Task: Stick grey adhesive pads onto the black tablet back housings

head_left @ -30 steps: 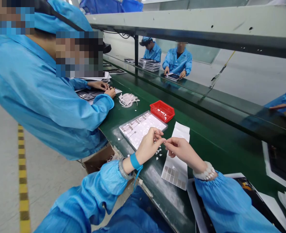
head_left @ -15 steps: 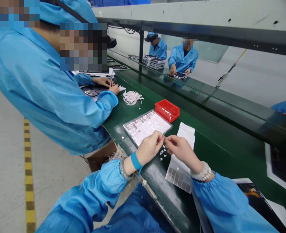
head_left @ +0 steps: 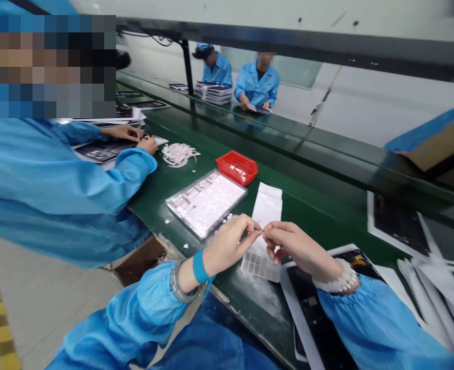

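Observation:
My left hand (head_left: 230, 242) and my right hand (head_left: 288, 242) meet fingertip to fingertip above the bench. Both are closed in a pinch, and whatever sits between the fingers is too small to make out. Under them lies a white backing sheet (head_left: 267, 198) with grey rectangular stickers (head_left: 258, 267) at its near end. Left of it is a clear flat tray (head_left: 211, 198) holding rows of small parts with thin leads. A red bin (head_left: 237, 167) with white bits in it stands behind the tray. Small white scraps (head_left: 227, 219) lie near my left hand.
A co-worker's sleeve (head_left: 127, 174) and hands are close on my left. A bundle of white strips (head_left: 180, 154) lies beyond the tray. Dark panels (head_left: 319, 313) and white sheets (head_left: 431, 293) lie on my right. A metal beam (head_left: 288, 31) crosses overhead.
The view has swung to the right, showing more panels and sheets. My hands remain fingertip to fingertip, now over the backing sheet, and my right fingers have curled differently.

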The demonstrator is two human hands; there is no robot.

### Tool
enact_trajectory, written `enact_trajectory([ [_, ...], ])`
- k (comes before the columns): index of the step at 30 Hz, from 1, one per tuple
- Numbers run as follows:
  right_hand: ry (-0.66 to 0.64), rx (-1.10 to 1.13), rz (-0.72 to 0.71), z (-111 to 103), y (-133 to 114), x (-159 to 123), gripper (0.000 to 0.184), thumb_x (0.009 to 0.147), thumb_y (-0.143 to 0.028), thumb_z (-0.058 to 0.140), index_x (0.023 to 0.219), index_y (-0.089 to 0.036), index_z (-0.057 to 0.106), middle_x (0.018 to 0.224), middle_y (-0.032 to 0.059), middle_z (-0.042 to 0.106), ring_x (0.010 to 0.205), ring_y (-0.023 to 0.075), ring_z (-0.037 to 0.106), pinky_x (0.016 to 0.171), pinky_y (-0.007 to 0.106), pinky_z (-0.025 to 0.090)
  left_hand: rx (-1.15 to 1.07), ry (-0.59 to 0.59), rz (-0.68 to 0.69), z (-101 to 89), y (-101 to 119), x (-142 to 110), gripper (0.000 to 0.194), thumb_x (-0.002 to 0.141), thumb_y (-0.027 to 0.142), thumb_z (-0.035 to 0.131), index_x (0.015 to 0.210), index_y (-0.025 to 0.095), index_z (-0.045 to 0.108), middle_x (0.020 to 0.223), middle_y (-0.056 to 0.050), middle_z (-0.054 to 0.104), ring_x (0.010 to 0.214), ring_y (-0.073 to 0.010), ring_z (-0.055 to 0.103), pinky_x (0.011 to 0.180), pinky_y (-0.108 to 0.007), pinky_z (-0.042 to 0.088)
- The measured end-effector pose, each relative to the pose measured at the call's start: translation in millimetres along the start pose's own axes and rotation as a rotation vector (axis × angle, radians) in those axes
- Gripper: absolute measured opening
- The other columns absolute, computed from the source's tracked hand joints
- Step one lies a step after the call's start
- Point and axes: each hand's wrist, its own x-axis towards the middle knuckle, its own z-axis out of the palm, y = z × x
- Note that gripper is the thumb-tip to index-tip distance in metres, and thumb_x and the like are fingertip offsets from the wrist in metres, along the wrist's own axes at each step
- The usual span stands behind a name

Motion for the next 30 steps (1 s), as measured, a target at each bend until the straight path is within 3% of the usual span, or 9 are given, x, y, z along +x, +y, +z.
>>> enact_trajectory([
  [4,0.260,-0.219,-0.262,-21,32,-44,0.014,0.079,-0.033,0.058,0.083,-0.019,0.058,0.063,-0.0025,0.057,0.053,0.0102,0.054,0.051,0.023,0.046,-0.208,-0.100,-0.143,29.6,22,-4,0.024,0.088,0.026,0.055,0.075,0.022,0.035,0.081,0.001,0.064,0.075,-0.0123,0.062,0.069,-0.024,0.047],
  [7,0.405,-0.332,-0.432,-29,65,-79,0.008,0.082,-0.026,0.059,0.080,-0.020,0.063,0.076,0.0003,0.063,0.070,0.0116,0.058,0.066,0.024,0.046,-0.294,-0.239,-0.188,52.1,34,-9,0.027,0.087,0.024,0.056,0.074,0.022,0.033,0.080,0.003,0.065,0.075,-0.0114,0.063,0.068,-0.022,0.048],
  [10,0.494,-0.247,-0.408,-29,97,-105,0.008,0.083,-0.024,0.061,0.077,-0.019,0.064,0.076,0.0006,0.062,0.070,0.0110,0.057,0.063,0.023,0.044,-0.330,-0.393,-0.130,73.4,44,-18,0.025,0.089,0.020,0.054,0.074,0.022,0.034,0.081,0.004,0.065,0.074,-0.0099,0.063,0.067,-0.020,0.048],
  [15,0.591,-0.061,-0.361,-27,126,-133,0.010,0.082,-0.026,0.062,0.076,-0.018,0.065,0.076,0.0023,0.060,0.070,0.0120,0.056,0.059,0.024,0.043,-0.372,-0.502,0.053,98.0,62,-26,0.021,0.089,0.014,0.050,0.076,0.022,0.035,0.082,0.004,0.061,0.076,-0.0084,0.061,0.069,-0.018,0.047],
  [20,0.648,0.111,-0.346,-38,134,-142,0.013,0.080,-0.026,0.064,0.069,-0.019,0.064,0.076,0.0018,0.056,0.074,0.0132,0.054,0.066,0.026,0.041,-0.446,-0.632,-0.114,117.8,77,-18,0.023,0.083,0.017,0.058,0.081,0.023,0.035,0.086,0.004,0.061,0.075,-0.0092,0.058,0.068,-0.020,0.047],
  [23,0.669,0.237,-0.316,-40,140,-139,0.017,0.079,-0.031,0.065,0.067,-0.019,0.064,0.075,0.0014,0.054,0.075,0.0138,0.051,0.069,0.027,0.039,-0.520,-0.672,-0.252,130.0,81,-13,0.022,0.083,0.016,0.054,0.080,0.023,0.033,0.080,0.005,0.059,0.067,-0.0085,0.055,0.065,-0.020,0.046],
  [25,0.693,0.310,-0.322,-43,144,-140,0.020,0.079,-0.033,0.064,0.065,-0.019,0.062,0.074,0.0009,0.052,0.073,0.0139,0.050,0.068,0.027,0.038,-0.512,-0.714,-0.264,134.6,82,-11,0.019,0.085,0.016,0.051,0.081,0.023,0.033,0.079,0.005,0.059,0.067,-0.0086,0.056,0.065,-0.020,0.046],
  [28,0.789,0.269,-0.343,-61,149,-154,0.023,0.081,-0.035,0.061,0.065,-0.020,0.058,0.075,0.0012,0.050,0.075,0.0153,0.049,0.068,0.028,0.038,-0.362,-0.704,-0.107,130.1,79,-9,0.012,0.088,0.015,0.044,0.082,0.022,0.037,0.081,0.004,0.058,0.070,-0.0089,0.057,0.067,-0.021,0.046],
  [30,0.917,0.060,-0.300,-84,153,-167,0.020,0.081,-0.036,0.060,0.067,-0.021,0.059,0.080,0.0024,0.053,0.080,0.0174,0.050,0.073,0.031,0.039,-0.255,-0.627,0.033,118.3,74,-5,0.012,0.088,0.012,0.041,0.081,0.022,0.041,0.086,0.003,0.059,0.077,-0.0091,0.059,0.071,-0.021,0.046],
])
